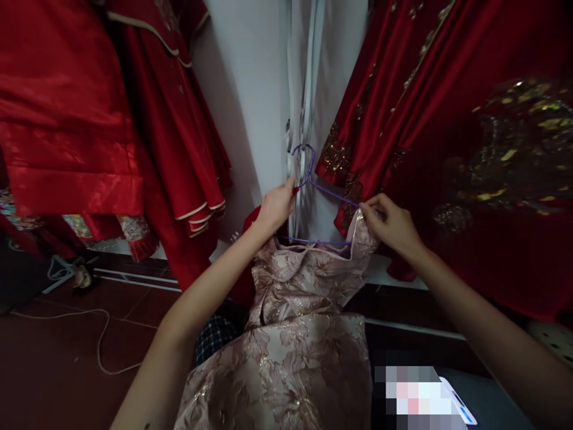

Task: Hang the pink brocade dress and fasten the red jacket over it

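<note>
A pale pink dress with a shiny floral pattern hangs in front of me on a thin purple hanger. The hanger's hook is up against the white straps or strips at the wall; whether it is hooked there I cannot tell. My left hand is closed around the hanger's left arm, just below the hook, with the thumb pointing up. At the hanger's right end, my right hand pinches the dress's shoulder strap. The dress's left shoulder is partly hidden behind my left forearm.
Red garments with pale trim hang at the left, and red gowns with gold beading at the right. A white rack base and a cable lie on the floor. A partly blurred lit screen is at lower right.
</note>
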